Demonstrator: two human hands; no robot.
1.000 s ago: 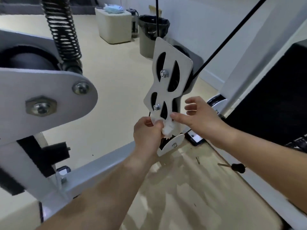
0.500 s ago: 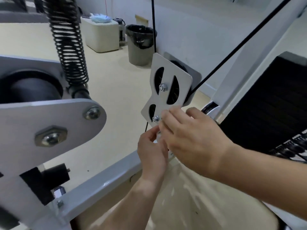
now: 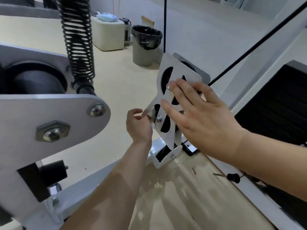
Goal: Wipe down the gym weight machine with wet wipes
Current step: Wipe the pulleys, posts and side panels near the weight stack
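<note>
1. Pinches wet wipe (image 3: 150,113) with curled left hand (image 3: 138,125) at lower left edge of white pulley plate (image 3: 181,68), beside its lower bolt (image 3: 158,119).
2. Presses right hand (image 3: 204,120) flat on plate's face, fingers straight, slightly spread.

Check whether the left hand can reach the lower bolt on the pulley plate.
Probably yes. The lower bolt is uncovered, beside the left hand, which pinches the wipe at the plate edge; the right hand presses the plate clear of it.
</note>
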